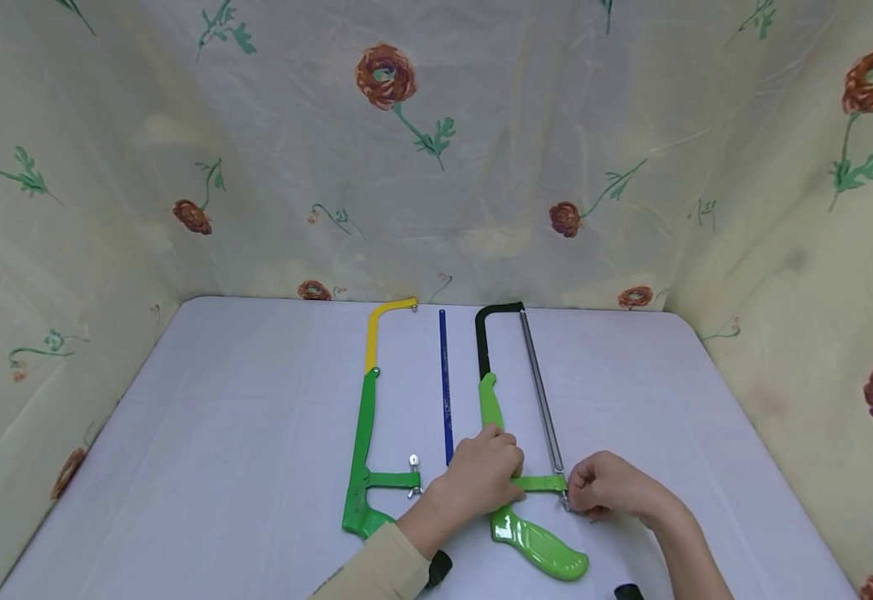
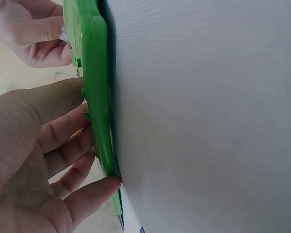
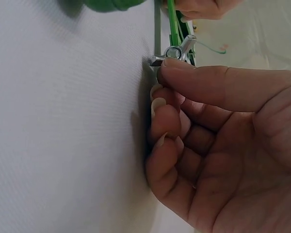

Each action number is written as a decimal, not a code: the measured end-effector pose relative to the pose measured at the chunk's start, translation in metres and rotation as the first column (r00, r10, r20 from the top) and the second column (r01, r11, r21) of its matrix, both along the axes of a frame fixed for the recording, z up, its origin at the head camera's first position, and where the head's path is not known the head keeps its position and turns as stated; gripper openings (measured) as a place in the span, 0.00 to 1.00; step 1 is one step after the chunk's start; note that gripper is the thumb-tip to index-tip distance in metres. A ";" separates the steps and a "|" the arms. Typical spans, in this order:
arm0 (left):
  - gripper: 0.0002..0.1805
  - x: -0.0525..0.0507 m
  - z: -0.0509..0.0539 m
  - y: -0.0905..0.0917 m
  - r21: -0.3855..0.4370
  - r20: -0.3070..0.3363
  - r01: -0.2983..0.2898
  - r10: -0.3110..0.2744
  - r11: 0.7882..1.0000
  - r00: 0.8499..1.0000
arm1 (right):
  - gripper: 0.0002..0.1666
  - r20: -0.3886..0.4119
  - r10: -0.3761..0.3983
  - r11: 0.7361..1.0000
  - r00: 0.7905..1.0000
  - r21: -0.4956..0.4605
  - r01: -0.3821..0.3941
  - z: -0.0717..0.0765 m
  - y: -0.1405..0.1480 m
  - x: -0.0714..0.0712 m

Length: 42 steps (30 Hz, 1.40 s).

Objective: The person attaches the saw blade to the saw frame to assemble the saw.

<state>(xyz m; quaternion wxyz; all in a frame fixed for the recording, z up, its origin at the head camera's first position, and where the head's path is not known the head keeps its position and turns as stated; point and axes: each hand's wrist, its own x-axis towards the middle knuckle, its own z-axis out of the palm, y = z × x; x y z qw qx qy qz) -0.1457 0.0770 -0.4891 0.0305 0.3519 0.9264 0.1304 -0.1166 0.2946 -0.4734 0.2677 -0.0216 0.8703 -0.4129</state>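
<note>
Sleeve (image 1: 376,571) overlaps green hacksaw (image 1: 358,442) beside blue blade (image 1: 445,383), left grip (image 1: 481,468) holding lime hacksaw (image 1: 537,546), right grip (image 1: 612,486) pinching wingnut (image 3: 187,44).

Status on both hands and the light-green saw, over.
Left hand grips light-green hacksaw. Right hand pinches its wing nut. Grey blade in place. Nothing visibly blocking the nut.

No lettering can be read; marks on the blue blade (image 1: 445,383) and beige sleeve (image 1: 385,568) are too small.
</note>
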 end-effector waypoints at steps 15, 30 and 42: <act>0.11 0.000 -0.002 0.001 -0.002 -0.003 -0.006 0.006 1.000 1.000 | 0.08 0.028 0.074 0.997 0.997 0.024 -0.075 0.001 0.000 -0.001; 0.11 -0.001 -0.003 0.001 -0.012 -0.001 -0.011 0.011 1.000 1.000 | 0.19 0.056 0.058 0.998 0.997 -0.019 -0.058 0.001 0.005 0.001; 0.11 -0.001 -0.003 0.002 0.005 0.007 -0.015 0.015 1.000 1.000 | 0.12 0.065 0.040 0.997 0.997 -0.062 -0.036 0.000 0.011 0.000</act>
